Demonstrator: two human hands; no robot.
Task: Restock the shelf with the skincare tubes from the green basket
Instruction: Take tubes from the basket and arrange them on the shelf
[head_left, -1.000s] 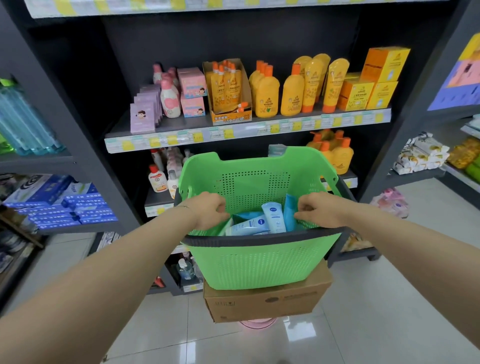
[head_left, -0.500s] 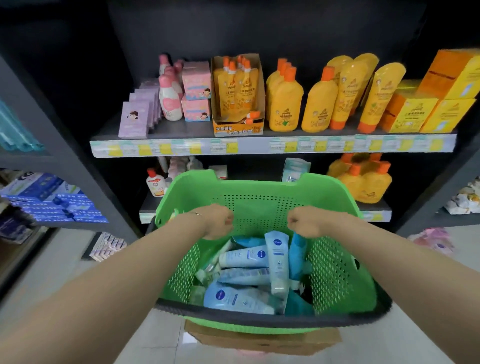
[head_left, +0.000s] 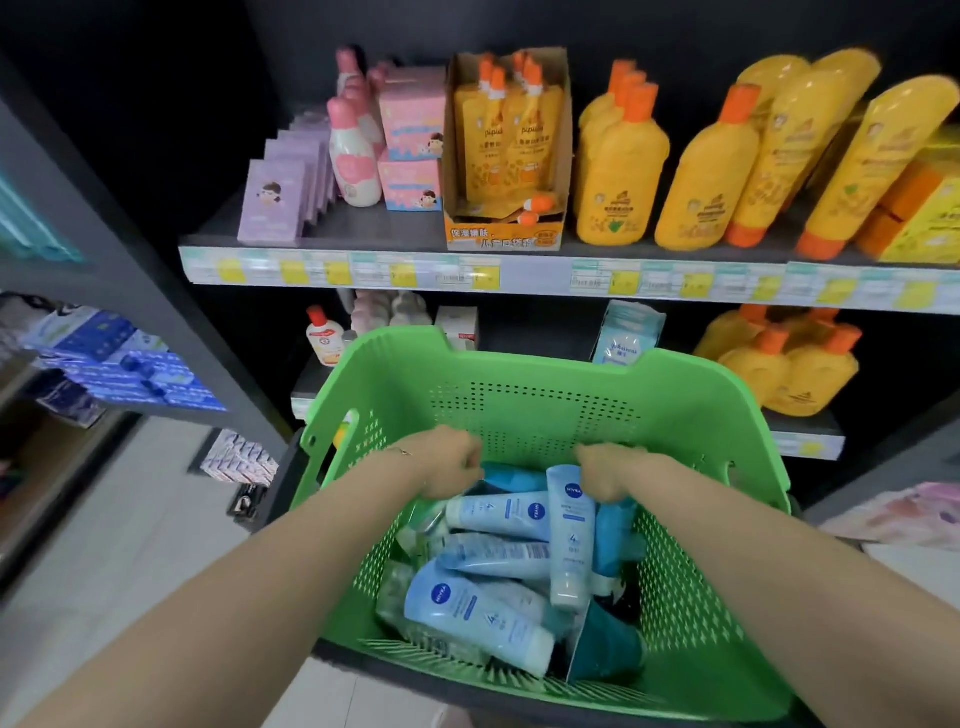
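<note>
The green basket (head_left: 524, 395) stands in front of me, below the shelf (head_left: 519, 270). Several blue and pale blue skincare tubes (head_left: 483, 613) lie piled in it. My left hand (head_left: 449, 465) is inside the basket with its fingers curled down around the end of a darker blue tube (head_left: 511, 477). My right hand (head_left: 608, 470) grips the top end of an upright pale blue tube (head_left: 570, 525). The fingertips of both hands are hidden among the tubes.
The upper shelf carries purple boxes (head_left: 272, 208), pink bottles (head_left: 353, 161), a carton of orange pouches (head_left: 506, 156) and yellow bottles (head_left: 621, 176). More yellow bottles (head_left: 795, 364) stand on the lower shelf (head_left: 802, 441) behind the basket. A side rack with blue packs (head_left: 130, 364) is on the left.
My view has moved closer and tilted down, so the inside of the basket now shows. Both hands stay curled over the far end of the tube pile.
</note>
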